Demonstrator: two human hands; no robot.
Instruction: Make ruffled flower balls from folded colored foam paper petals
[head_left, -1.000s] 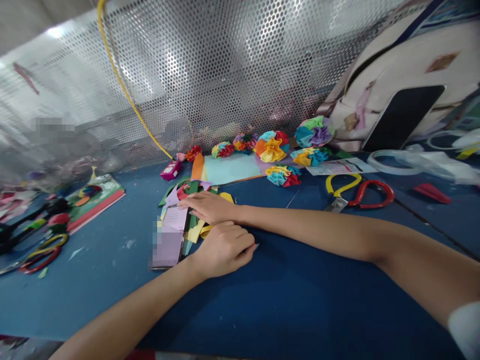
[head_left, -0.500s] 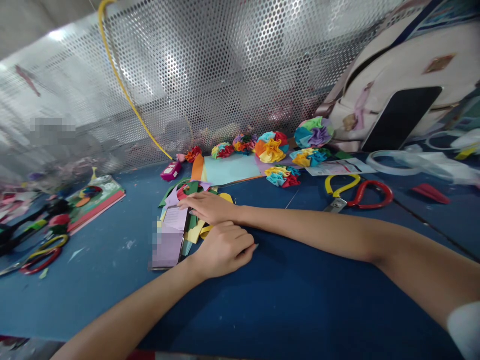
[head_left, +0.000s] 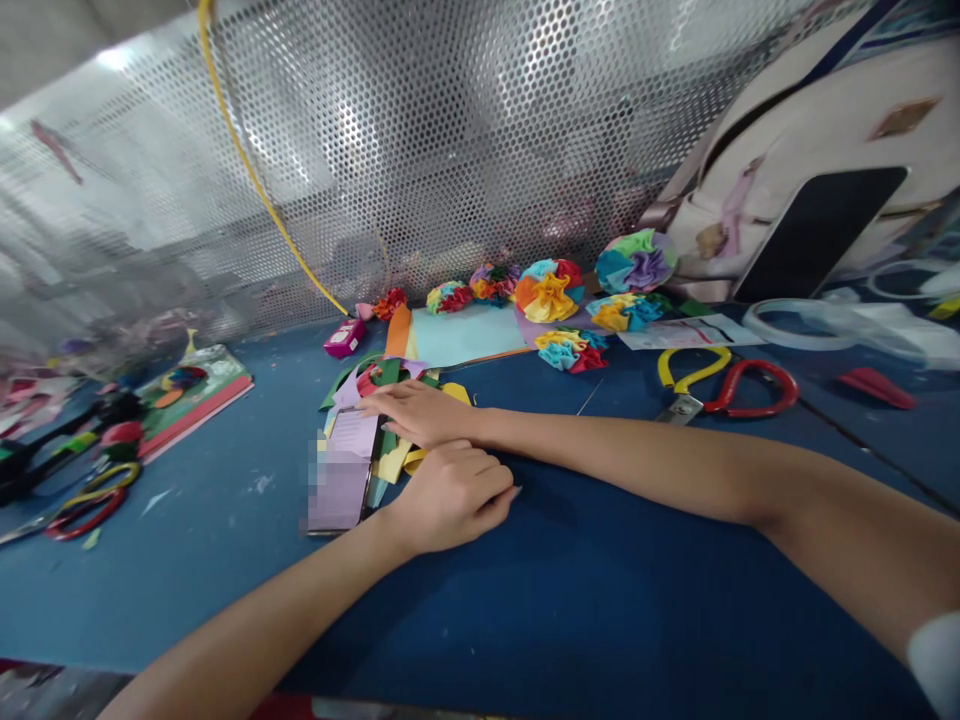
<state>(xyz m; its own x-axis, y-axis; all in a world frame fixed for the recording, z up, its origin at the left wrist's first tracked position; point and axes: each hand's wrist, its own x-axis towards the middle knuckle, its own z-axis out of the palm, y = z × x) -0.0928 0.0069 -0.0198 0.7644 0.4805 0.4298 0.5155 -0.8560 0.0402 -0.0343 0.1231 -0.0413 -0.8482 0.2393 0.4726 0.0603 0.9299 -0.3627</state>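
My right hand (head_left: 420,412) reaches in from the right with its fingers stretched out, the fingertips over the upper edge of a phone (head_left: 346,480) lying flat with a lilac screen. Whether the fingertips touch the screen I cannot tell. Just below, my left hand (head_left: 456,498) is curled into a loose fist by my right wrist; nothing shows in it. Under and around my right hand lie cut paper pieces (head_left: 390,465) in green, yellow and lilac. Part of the phone's left side is blurred out.
Several colourful pleated paper balls (head_left: 550,291) line the back near light-blue paper sheets (head_left: 469,338). Red-and-yellow scissors (head_left: 757,388) lie right; another pair (head_left: 90,510) lies left. A dark phone (head_left: 821,235) leans on a pale backpack (head_left: 832,130). A perforated metal panel (head_left: 450,130) stands behind.
The view has shifted slightly, so things at the right sit a little further right. Both hands keep the same pose and place by the phone.
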